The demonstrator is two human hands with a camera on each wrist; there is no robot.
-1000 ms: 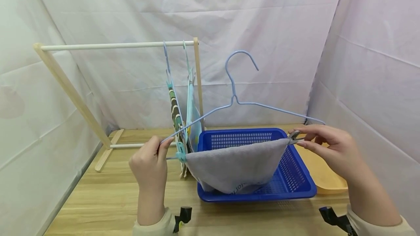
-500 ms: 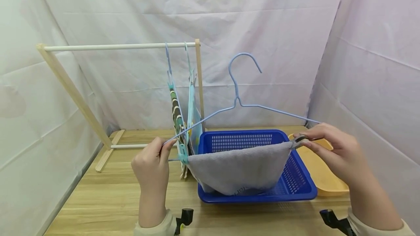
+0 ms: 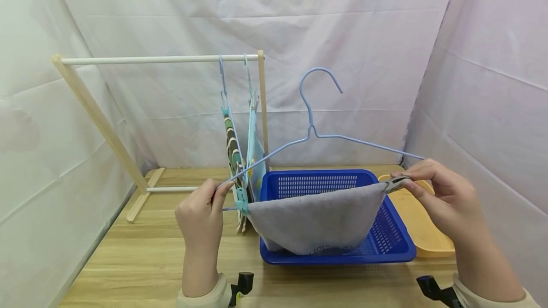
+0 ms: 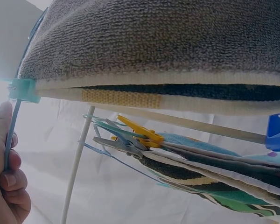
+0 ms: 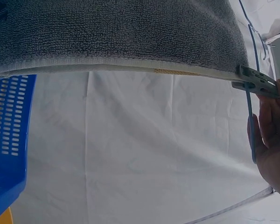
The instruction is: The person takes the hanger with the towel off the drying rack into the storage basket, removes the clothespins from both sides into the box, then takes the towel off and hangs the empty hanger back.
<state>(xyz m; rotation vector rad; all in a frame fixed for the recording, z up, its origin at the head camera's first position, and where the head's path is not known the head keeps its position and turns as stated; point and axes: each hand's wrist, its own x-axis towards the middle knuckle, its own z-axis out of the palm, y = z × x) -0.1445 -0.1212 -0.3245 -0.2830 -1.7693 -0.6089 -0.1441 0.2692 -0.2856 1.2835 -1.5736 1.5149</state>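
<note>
My left hand [image 3: 199,213] grips the left corner of a light blue wire clothes hanger [image 3: 338,136], which stands hook up in front of me. A grey towel [image 3: 317,220] is folded over the hanger's lower bar. Beside my left hand, a turquoise clothespin [image 3: 242,200] clamps the towel's left end to the bar. At the right end, my right hand [image 3: 445,198] pinches a grey clothespin [image 3: 396,184] between thumb and fingers. In the right wrist view, that grey clothespin [image 5: 256,80] sits on the towel's corner and the bar.
A blue plastic basket [image 3: 408,251] stands behind and below the towel, with a yellow tray [image 3: 421,220] to its right. On the left stands a wooden drying rack [image 3: 162,60]; striped cloth [image 3: 232,144] and light blue cloth [image 3: 256,156] hang on hangers at its right end.
The whole view has shifted slightly. My right hand has moved a little to the right with the grey clothespin, whose handles look less spread. The left hand keeps its grip on the hanger.
</note>
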